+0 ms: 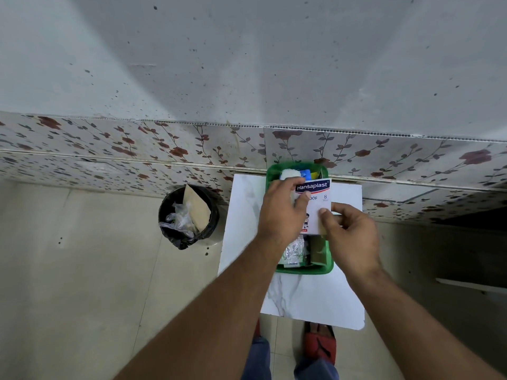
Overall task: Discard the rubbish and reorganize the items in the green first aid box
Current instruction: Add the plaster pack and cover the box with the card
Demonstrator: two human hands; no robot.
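We see our left hand (282,212) and right hand (348,231) both gripping a white Hansaplast box (318,204) above the green first aid box (301,270). That box sits toward the desk's (310,297) far edge. A black bin (189,215) stands on the floor beside the desk's left edge.

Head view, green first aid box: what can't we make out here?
- Middle of the green box: hidden by the Hansaplast pack and both hands.
- Pack's lower print: covered by left hand and right hand.
- Items at the box's far end: too small to identify.
- Bin contents: only partly visible.
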